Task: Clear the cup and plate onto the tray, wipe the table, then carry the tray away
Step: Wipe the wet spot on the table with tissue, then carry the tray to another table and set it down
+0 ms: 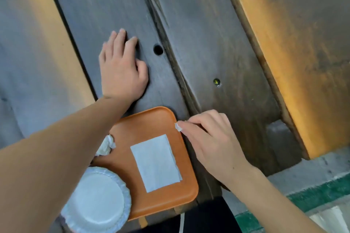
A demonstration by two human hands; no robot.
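An orange tray (151, 125) lies at the near edge of the dark wooden table (208, 34). On it are a flat white napkin (156, 162), a crumpled white tissue (106, 146) and a white paper plate (94, 202) overhanging the tray's near left corner. No cup is visible. My left hand (121, 68) rests flat on the table beyond the tray, fingers apart. My right hand (208, 142) is at the tray's right rim, pinching a small white scrap of paper (178, 126) between its fingertips.
The table has a long groove between planks, a round hole (158, 49) and a bolt (216, 82). Orange-lit benches run along both sides. Grey pavement with a green stripe (312, 195) lies at the lower right.
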